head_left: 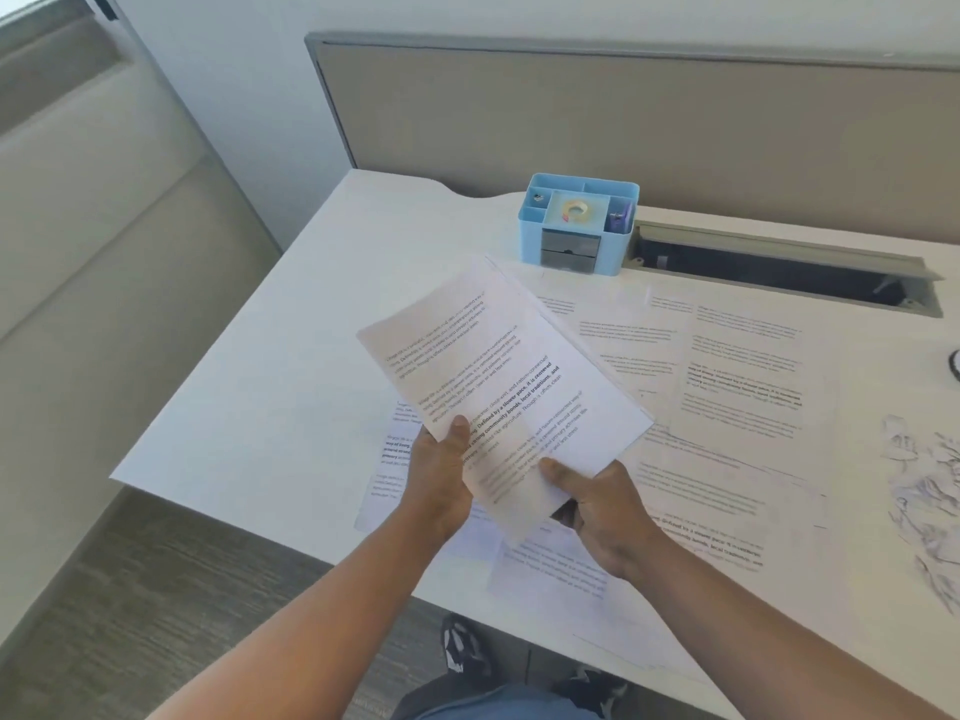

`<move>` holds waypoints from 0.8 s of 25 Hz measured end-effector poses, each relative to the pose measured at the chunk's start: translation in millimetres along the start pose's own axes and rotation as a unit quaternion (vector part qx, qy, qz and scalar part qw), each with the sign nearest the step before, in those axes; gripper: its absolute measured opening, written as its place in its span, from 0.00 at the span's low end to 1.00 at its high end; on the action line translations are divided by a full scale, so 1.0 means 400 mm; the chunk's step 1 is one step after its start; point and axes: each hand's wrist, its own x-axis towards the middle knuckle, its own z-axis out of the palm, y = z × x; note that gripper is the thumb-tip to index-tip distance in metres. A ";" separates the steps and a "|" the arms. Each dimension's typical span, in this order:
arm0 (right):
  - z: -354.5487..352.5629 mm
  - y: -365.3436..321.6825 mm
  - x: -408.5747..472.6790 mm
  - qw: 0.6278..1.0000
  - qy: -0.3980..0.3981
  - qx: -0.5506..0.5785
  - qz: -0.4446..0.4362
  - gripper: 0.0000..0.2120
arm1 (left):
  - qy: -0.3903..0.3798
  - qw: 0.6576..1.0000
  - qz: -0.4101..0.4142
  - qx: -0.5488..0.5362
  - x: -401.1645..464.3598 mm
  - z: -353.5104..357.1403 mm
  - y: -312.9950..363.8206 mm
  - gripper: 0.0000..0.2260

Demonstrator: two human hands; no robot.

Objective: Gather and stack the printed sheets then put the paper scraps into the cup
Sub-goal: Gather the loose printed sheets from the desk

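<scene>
A small bundle of printed sheets [498,376] is lifted above the white desk [270,387], tilted to the right. My left hand [441,475] grips its near left edge with the thumb on top. My right hand [602,506] pinches the near right corner, thumb on the page. Several more printed sheets [737,376] lie spread flat over the desk to the right and under the bundle. Crumpled paper scraps [930,491] lie at the right edge. No cup can be made out; a dark curved object [955,364] is cut off at the right.
A light blue desk organiser [576,226] with a tape roll stands at the back of the desk. To its right is an open grey cable tray [779,267]. A beige partition [623,111] runs behind. The desk's left edge drops to carpet.
</scene>
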 end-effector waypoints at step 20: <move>0.181 0.013 0.098 0.982 -0.034 -0.163 0.085 0.14 | -0.135 0.954 -0.126 0.237 0.155 -0.371 0.212 0.15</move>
